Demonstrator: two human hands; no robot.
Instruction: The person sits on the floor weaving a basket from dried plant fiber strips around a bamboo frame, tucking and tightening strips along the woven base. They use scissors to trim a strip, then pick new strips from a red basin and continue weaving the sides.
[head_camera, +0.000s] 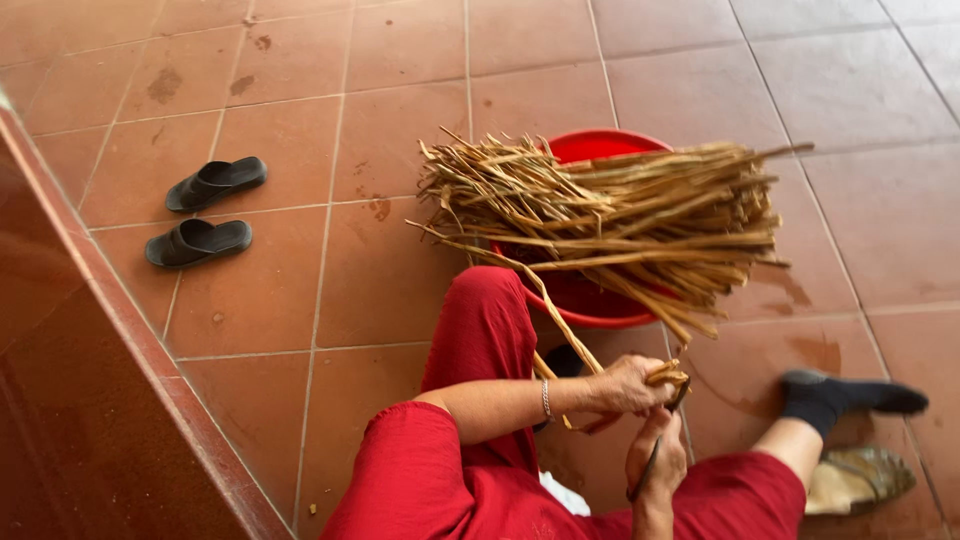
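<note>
Left hand (632, 385) is closed on the end of one dry strip (560, 320) running back to the bundle (610, 215) across the red basin (600, 305) on the floor (300, 290); right hand (657, 462) grips a thin dark blade (655, 450) just beneath. Keep your strip taut and your pinch tight beside the blade. Judgement: cut away from your left fingers, shallow, so the fibre splits cleanly.

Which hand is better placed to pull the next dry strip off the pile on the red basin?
Probably the left hand: it already grips a strip running up to the pile on the red basin. The right hand sits lower, holding a thin dark tool.
</note>
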